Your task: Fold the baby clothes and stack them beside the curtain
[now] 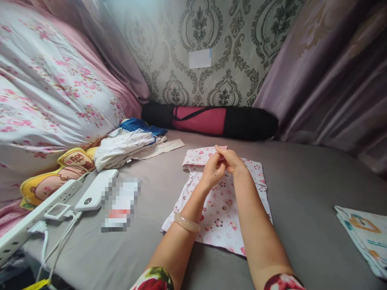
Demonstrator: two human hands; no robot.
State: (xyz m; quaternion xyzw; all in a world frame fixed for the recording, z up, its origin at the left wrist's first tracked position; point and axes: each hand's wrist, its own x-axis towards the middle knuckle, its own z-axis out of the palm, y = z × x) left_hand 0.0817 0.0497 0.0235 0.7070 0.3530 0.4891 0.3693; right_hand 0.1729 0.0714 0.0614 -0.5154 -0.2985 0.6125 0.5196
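Observation:
A small white shirt-like garment (pixel 219 219) with a pink flower and heart print lies spread on the grey bed sheet (pixel 302 193). Its upper left part is folded over in a band. Over the garment's top edge, my left hand (pixel 214 170) and my right hand (pixel 232 160) meet with fingertips close together. Both pinch the pink-edged cloth there, though the fingers partly cover the exact grip. A pale bangle (pixel 186 222) circles my left wrist.
Crumpled clothes (pixel 127 147) lie left of the garment, near a white power bank (pixel 98 189), a blurred-out item (pixel 122 204) and a power strip (pixel 39 219) with cables. A black and pink roll bag (pixel 199 123) rests against the wall. Folded cloth (pixel 365 237) sits at right.

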